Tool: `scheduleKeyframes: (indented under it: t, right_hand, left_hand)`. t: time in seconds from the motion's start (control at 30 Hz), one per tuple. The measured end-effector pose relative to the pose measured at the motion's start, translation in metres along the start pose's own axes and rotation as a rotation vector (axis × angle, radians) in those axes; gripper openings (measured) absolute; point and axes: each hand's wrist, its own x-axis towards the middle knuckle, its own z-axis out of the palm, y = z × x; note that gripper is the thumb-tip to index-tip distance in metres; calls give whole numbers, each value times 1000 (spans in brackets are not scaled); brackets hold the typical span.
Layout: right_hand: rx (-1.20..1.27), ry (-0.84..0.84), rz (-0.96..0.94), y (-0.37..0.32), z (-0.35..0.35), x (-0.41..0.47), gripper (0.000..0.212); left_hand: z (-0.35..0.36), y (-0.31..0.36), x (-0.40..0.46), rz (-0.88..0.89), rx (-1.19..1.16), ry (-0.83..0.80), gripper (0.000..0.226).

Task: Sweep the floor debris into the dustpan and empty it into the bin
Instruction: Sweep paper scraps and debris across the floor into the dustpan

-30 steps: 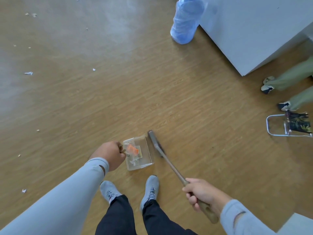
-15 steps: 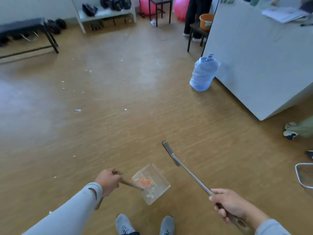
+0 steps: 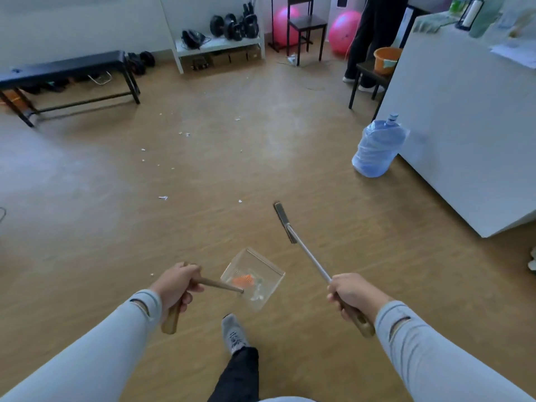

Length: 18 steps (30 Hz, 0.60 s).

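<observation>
Partway | left hand (image 3: pixel 174 288) fingers curled round handle of dustpan (image 3: pixel 253 278), off floor, orange and white bits inside | right hand (image 3: pixel 352 295) grips brush (image 3: pixel 285 223) | scraps (image 3: pixel 163 197) left at 11–12 o'clock | bin unseen

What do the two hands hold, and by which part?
Left hand grips the dustpan by its wooden handle; right hand grips the broom by its handle.

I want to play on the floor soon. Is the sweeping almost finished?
Not yet. Done: the clear dustpan already holds an orange scrap and some white bits. In hand: the left hand grips the dustpan's handle, and the right hand grips the broom. Left: white scraps lie scattered on the floor ahead, and the dustpan isn't emptied.
</observation>
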Motion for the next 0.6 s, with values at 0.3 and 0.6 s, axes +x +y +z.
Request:
scheduleKeyframes:
  t: [0.3, 0.6]
  right_hand:
    - [-109, 77, 50, -118, 60, 50, 14]
    - [-86, 138, 52, -229, 78, 88, 17]
  left_hand:
    - [-78, 66, 116, 3, -86, 18, 3]
    - [-124, 124, 193, 13, -82, 22, 7]
